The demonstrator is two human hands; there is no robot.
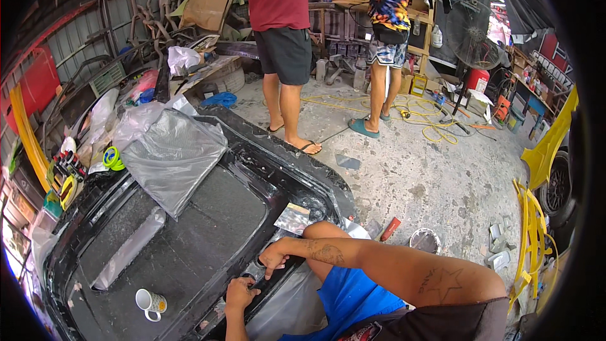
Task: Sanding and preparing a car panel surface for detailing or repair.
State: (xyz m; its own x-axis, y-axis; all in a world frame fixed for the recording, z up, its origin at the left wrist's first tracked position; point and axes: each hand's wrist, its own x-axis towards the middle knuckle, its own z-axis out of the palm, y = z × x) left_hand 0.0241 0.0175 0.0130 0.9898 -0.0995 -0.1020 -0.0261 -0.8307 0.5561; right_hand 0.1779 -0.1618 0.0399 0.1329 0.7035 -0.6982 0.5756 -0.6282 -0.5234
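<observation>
Concrete floor (429, 170), grey, stained. On it, filling the near left: large black car body panel (189, 246), inner side up. On the panel: white mug (150, 304) lying on its side, near left; sheet of grey woven cloth (173, 155) draped over its far part. On the floor right of the panel: small round metal tin (425, 240), red-handled tool (389, 229). Far right: yellow cable (410, 113) in loose loops.

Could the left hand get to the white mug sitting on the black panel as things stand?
Probably yes: the left hand rests on the panel's edge, the mug lies on its side nearby to the left, and only bare black panel lies between them.
</observation>
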